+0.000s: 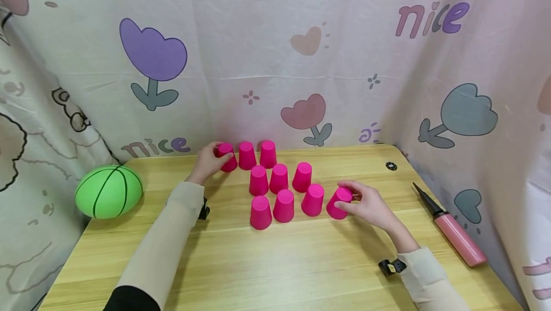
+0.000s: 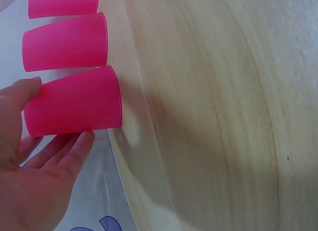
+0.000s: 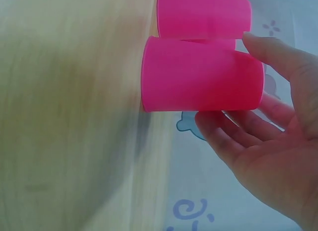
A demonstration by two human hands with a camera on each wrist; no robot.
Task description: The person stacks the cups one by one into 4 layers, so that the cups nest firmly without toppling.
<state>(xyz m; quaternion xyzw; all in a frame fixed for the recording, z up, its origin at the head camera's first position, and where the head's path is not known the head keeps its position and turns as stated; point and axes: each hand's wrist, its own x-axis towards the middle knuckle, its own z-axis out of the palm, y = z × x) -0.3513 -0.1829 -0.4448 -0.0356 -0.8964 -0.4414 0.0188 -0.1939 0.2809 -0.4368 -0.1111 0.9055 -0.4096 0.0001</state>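
Observation:
Several bright pink cups stand upside down on the wooden table in three rows. My left hand (image 1: 209, 161) holds the leftmost pink cup (image 1: 227, 158) of the back row, thumb on one side and fingers on the other. In the left wrist view that cup (image 2: 74, 103) stands beside another pink cup (image 2: 67, 42). The rightmost pink cup (image 1: 338, 204) of the front row is between the thumb and fingers of my right hand (image 1: 366, 205). Its wide rim is at the tabletop in the right wrist view, where the cup (image 3: 198, 77) overlaps its neighbour (image 3: 201, 15).
A green ball (image 1: 109, 192) with black lines sits at the table's left edge. Along the right edge lies a pink hand pump (image 1: 458, 239) with a black nozzle, and a small black disc (image 1: 391, 166) is near the back right corner. A printed curtain (image 1: 241, 52) hangs behind the table (image 1: 301, 268).

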